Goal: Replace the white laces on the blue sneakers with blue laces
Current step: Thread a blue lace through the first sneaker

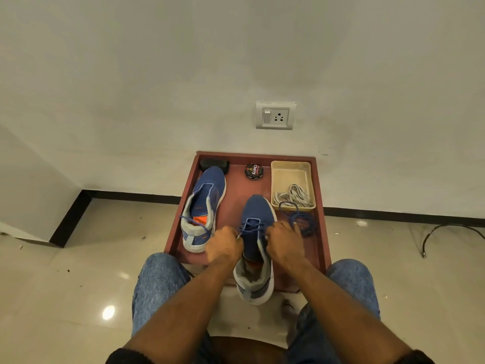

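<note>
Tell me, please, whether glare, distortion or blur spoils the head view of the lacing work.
Head view: glare is confined to bright spots on the glossy floor, away from the work; wide-angle distortion bows the skirting board; the hands, left and right, look slightly soft, yet the blue lace in the nearer sneaker stays readable.

Two hands at a blue sneaker (pixel 256 232) on a reddish surface (pixel 237 191): left hand (pixel 223 245) pinching a blue lace (pixel 249 228) tip, right hand (pixel 284 240) gripping the other side. Second sneaker (pixel 203 203) left; white laces (pixel 294 197) in a basket (pixel 290 170).
</note>
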